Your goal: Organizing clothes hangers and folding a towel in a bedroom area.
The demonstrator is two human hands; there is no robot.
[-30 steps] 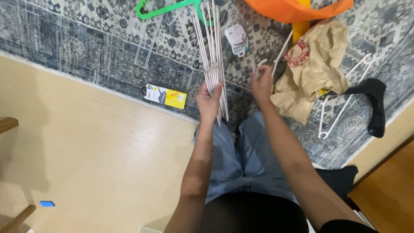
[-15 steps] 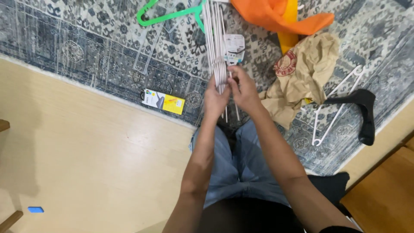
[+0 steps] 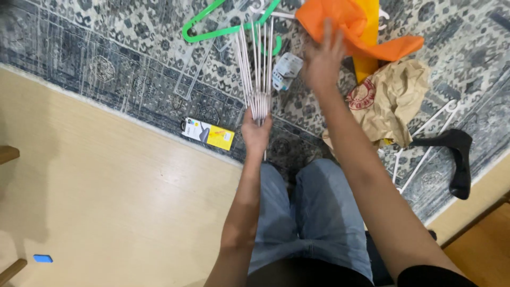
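1. The left hand reaches straight out toward 12 o'clock from above the knees, forearm extended, its grip clenched around the lower ends of a bundle of thin white hangers.
2. The bundle fans slightly as it runs up toward 12 o'clock over the rug; the rods look slim, smooth and plastic-like.
3. The right hand stretches farther out toward 1 o'clock, arm nearly straight, fingers spread and released, its fingertips against a piece of orange cloth.
4. The orange cloth is soft and crumpled, lying at the frame's top edge.
5. A green hanger, glossy and curved, lies at 11 o'clock from the left hand, crossing behind the white bundle.
6. A small white packet sits just beside the bundle, between the two hands.
7. A crumpled tan paper bag lies at 3 o'clock from the right hand; a black sock rests well apart from it at 4 o'clock.
8. A flat yellow and white card package lies at 9 o'clock from the left hand, at the rug's edge beside the pale wood floor.
9. The rug is flat-woven with a faded blue-grey ornamental pattern.
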